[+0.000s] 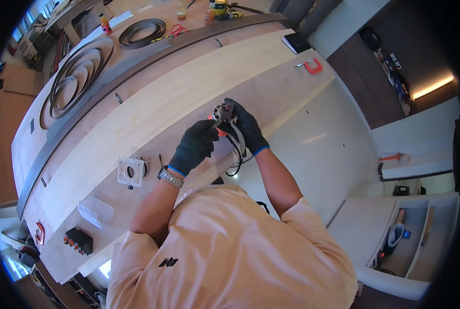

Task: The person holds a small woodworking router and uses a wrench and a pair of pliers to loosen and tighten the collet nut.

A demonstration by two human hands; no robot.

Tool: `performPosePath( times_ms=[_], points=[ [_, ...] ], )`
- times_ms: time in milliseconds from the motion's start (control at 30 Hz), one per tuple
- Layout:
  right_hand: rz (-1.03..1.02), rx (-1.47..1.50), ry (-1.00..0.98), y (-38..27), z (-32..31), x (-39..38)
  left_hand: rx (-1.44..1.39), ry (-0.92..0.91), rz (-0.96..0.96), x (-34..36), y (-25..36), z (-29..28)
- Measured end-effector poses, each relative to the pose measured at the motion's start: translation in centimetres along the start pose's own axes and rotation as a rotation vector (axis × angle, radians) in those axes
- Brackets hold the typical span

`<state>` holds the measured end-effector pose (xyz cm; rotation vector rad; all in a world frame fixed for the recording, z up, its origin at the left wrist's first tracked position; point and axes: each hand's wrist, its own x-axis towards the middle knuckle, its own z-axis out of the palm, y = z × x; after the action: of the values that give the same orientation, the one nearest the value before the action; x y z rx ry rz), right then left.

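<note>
Both hands wear dark knit gloves. My right hand [248, 131] is closed on a small power tool [218, 131] with an orange body, a round metal end and a black cord looping below. Grey metal wrench-like tools [224, 119] lie across that end, their exact shape partly hidden by my fingers. My left hand [194, 144] has its fingers closed at the left end of one of these grey tools. A square clear-plastic router base [131, 175] sits left of my left hand on the workbench [271, 87], beside a thin dark rod [160, 160].
A pale long board [101, 144] and a dark strip [189, 38] span the bench. Around them are coiled bands [75, 72], a red clamp [314, 66], a black notebook [296, 43], a clear plastic case [93, 211] and a bit set [78, 241]. Cabinets [364, 232] stand right.
</note>
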<state>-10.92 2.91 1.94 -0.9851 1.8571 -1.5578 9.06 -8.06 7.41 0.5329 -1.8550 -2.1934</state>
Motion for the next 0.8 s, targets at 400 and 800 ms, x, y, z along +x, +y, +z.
performPosePath(
  times_ms=[400, 800],
  points=[
    [0.119, 0.286, 0.059, 0.4, 0.8, 0.8, 0.102, 0.047, -0.037, 0.2, 2.4, -0.4],
    [-0.105, -0.196, -0.03, -2.5, 0.1, -0.9, 0.135, 0.094, -0.063, 0.2, 2.9, -0.2]
  ],
)
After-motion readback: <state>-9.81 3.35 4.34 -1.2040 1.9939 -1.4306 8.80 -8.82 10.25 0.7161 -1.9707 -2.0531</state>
